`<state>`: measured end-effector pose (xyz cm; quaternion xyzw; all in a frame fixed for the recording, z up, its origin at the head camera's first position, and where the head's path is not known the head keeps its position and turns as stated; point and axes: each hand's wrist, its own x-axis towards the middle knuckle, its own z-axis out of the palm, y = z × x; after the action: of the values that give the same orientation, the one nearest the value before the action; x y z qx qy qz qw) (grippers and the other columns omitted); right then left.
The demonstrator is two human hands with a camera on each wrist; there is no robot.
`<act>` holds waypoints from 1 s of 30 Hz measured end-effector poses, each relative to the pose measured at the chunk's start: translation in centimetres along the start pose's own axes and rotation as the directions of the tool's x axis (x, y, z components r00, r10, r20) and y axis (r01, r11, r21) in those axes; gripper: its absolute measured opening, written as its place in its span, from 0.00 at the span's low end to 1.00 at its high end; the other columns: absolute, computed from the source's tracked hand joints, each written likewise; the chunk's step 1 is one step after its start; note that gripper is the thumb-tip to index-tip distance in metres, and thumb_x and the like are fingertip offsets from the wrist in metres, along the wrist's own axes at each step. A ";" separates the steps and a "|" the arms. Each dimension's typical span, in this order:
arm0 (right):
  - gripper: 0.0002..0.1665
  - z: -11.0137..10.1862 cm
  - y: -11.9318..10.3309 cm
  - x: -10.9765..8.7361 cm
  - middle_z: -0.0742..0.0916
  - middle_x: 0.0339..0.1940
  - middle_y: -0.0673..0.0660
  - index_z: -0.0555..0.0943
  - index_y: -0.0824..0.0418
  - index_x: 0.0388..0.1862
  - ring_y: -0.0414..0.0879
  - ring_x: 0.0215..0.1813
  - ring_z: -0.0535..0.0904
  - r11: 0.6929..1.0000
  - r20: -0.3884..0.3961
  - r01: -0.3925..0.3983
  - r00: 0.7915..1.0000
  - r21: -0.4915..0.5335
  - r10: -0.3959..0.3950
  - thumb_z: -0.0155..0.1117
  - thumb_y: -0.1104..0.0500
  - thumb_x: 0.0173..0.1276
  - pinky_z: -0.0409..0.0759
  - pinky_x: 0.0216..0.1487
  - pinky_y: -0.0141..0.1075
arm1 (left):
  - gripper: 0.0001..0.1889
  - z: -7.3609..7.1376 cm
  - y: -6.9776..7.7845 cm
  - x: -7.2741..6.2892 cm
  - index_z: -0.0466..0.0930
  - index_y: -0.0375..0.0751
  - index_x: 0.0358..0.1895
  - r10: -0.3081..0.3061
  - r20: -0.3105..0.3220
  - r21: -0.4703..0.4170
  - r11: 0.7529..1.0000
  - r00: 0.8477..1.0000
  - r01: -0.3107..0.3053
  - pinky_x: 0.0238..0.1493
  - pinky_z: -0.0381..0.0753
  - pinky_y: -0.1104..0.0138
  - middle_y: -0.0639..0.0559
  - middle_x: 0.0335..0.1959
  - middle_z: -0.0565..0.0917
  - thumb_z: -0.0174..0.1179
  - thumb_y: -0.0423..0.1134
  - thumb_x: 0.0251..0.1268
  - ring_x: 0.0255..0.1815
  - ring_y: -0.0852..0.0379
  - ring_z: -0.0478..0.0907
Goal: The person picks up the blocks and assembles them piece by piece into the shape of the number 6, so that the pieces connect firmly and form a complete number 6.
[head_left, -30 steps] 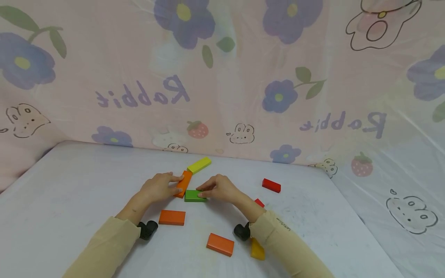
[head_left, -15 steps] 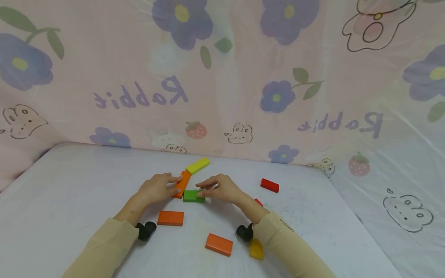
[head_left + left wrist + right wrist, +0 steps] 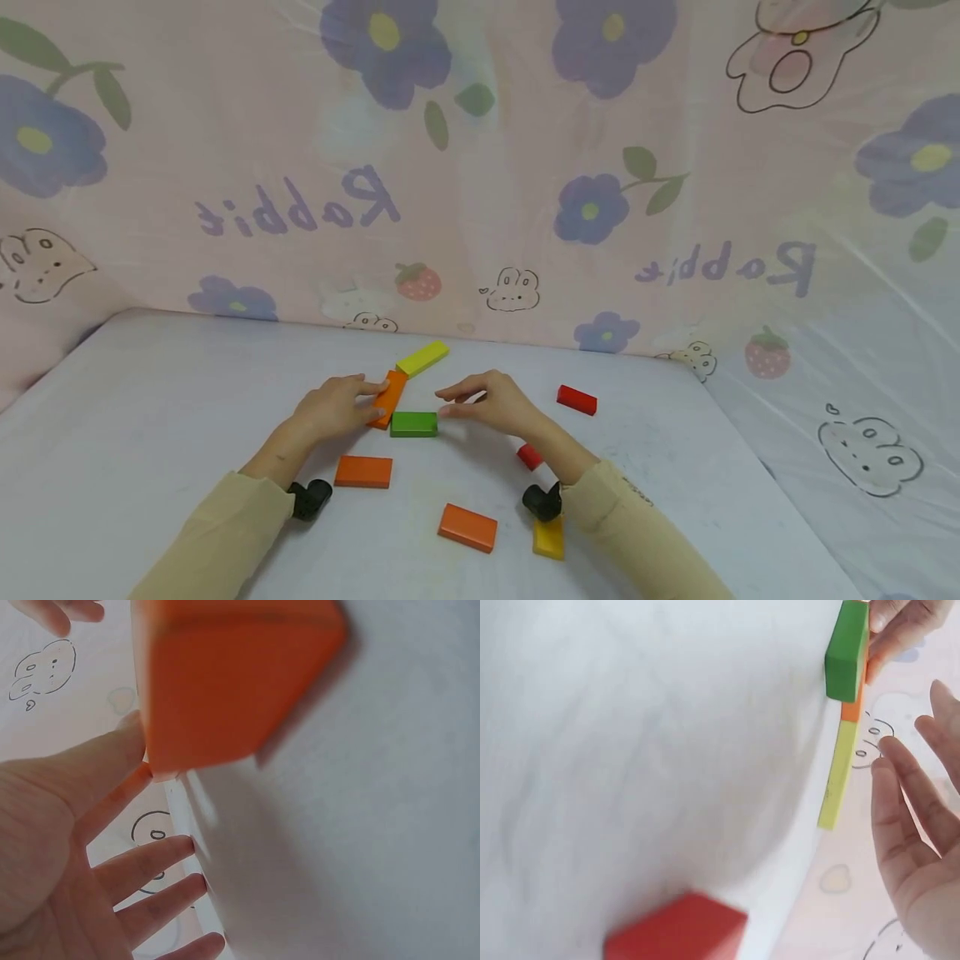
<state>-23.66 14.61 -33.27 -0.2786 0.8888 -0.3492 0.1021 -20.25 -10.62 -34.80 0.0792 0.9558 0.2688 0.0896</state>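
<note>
From my end of the feed, I have the green block (image 3: 414,424) flat just left of centre in the lower half of the head view. Its left end seems to meet the upper orange block (image 3: 391,401), which slants up toward the yellow block (image 3: 422,358); those two look end to end. The left hand (image 3: 333,406) rests thumb and index fingertips on that orange block, its grip fairly wide, the fingers spread rather than clenched. The right hand (image 3: 495,406) hovers just beside the green block's right end, its grip moderately wide with nothing in it; I can't tell if the thumb grazes the block.

I judge the step in hand to be setting the green block against this chain. The next move seems to call for freeing the right hand fully while the left steadies the orange block, so the joint doesn't shift.

Further out on the white worktop (image 3: 187,400) I count two loose orange blocks at lower centre, a red block (image 3: 577,399) right of centre, another beside the right forearm, and a golden-yellow block (image 3: 548,540) partly behind the black wrist camera (image 3: 542,502). A printed cloth (image 3: 495,208) hangs behind.
</note>
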 end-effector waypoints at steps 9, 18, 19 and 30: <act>0.19 -2.1 1.0 -1.5 0.89 0.45 0.53 0.86 0.56 0.50 0.43 0.46 0.80 0.999 -0.035 -0.031 0.999 -0.024 0.030 0.70 0.52 0.61 0.79 0.46 0.32 | 0.24 -0.3 -0.2 0.1 0.73 0.46 0.65 0.014 0.006 0.009 1.000 1.000 -0.014 0.62 0.59 0.32 0.31 0.69 0.65 0.59 0.44 0.66 0.68 0.27 0.59; 0.19 -3.2 2.4 -3.2 0.89 0.45 0.54 0.86 0.56 0.50 0.44 0.47 0.79 0.996 -0.067 -0.087 0.994 -0.036 0.085 0.70 0.51 0.61 0.80 0.47 0.32 | 0.25 0.0 -0.2 0.2 0.73 0.46 0.66 0.004 0.015 -0.001 1.000 1.000 -0.004 0.62 0.59 0.32 0.30 0.69 0.64 0.59 0.45 0.66 0.69 0.27 0.58; 0.19 -3.3 2.5 -3.4 0.88 0.46 0.54 0.86 0.56 0.49 0.44 0.47 0.79 0.995 -0.070 -0.093 0.993 -0.036 0.091 0.70 0.51 0.61 0.80 0.47 0.32 | 0.25 0.0 -0.2 0.2 0.73 0.46 0.66 0.005 0.015 -0.002 1.000 1.000 -0.005 0.62 0.59 0.32 0.30 0.69 0.64 0.59 0.45 0.66 0.69 0.27 0.58; 0.18 -4.3 4.0 -5.2 0.87 0.47 0.55 0.86 0.56 0.49 0.46 0.47 0.79 0.987 -0.091 -0.157 0.984 -0.024 0.154 0.70 0.52 0.60 0.82 0.42 0.31 | 0.25 -0.1 -0.3 0.1 0.72 0.45 0.66 0.005 0.021 -0.006 1.000 1.000 -0.005 0.62 0.60 0.33 0.30 0.70 0.63 0.58 0.44 0.66 0.69 0.27 0.57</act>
<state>-22.71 22.35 -32.95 -0.1942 0.9168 -0.3385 0.0849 -20.43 -10.87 -34.85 0.0840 0.9538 0.2711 0.0991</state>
